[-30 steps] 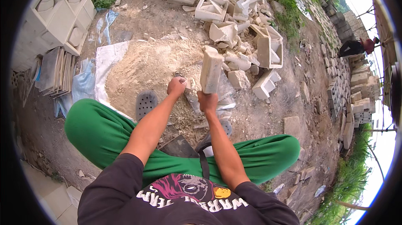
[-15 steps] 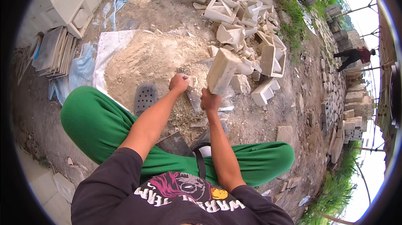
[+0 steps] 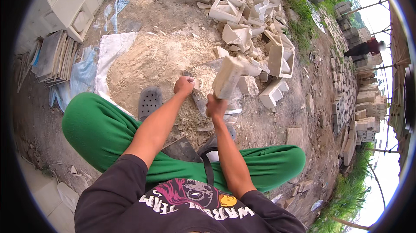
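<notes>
At frame centre, the right hand (image 3: 215, 105) has its fingers clamped on a pale block (image 3: 228, 78) (tilted); the left hand (image 3: 183, 86) grips a small fragment (image 3: 196, 84).

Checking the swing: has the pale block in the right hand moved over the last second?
Yes. The pale block in the right hand has tipped from upright to leaning right, toward the rubble pile.

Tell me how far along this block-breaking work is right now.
Done: a heap of crushed powder lies on the white sheet, with small rubble between the feet. In hand: the right hand grips a pale block piece raised on end; the left hand holds a small fragment low over the rubble. Left: a pile of broken hollow blocks beyond looks uncrushed.
</notes>
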A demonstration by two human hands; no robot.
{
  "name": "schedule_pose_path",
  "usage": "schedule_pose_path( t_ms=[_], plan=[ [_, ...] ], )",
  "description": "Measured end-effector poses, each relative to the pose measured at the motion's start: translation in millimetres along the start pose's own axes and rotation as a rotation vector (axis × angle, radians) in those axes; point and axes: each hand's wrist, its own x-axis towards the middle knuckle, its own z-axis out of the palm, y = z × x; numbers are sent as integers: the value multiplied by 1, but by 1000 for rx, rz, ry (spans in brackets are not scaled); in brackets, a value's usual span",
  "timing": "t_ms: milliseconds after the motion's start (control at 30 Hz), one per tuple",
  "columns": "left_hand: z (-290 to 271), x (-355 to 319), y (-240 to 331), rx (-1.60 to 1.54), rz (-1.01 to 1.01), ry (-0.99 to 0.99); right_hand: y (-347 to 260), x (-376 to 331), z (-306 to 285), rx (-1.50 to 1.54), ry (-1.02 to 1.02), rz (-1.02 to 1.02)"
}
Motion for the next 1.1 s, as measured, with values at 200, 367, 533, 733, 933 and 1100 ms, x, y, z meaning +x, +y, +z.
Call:
schedule_pose_path(
  t_ms=[200, 367, 533, 733, 933, 1100],
  plan=[
    [-10, 10, -23, -31, -38, 22, -21, -17, 11, -250, -183, 70],
    [-3, 6, -22, -68, 0, 17, -58, 0, -6, -297, 42, -201],
    [-1, 18, -29, -72, 23, 5, -10, -8, 19, -321, 77, -142],
    [-1, 3, -14, -15, 7, 34, 1, -21, -4, -289, -255, 200],
    [13, -17, -21, 247, 208, 173, 19, -20, 1, -134, -260, 171],
    [4, -24, -3, 311, 193, 81, 26, -21, -1, -9, -253, 208]
  ],
)
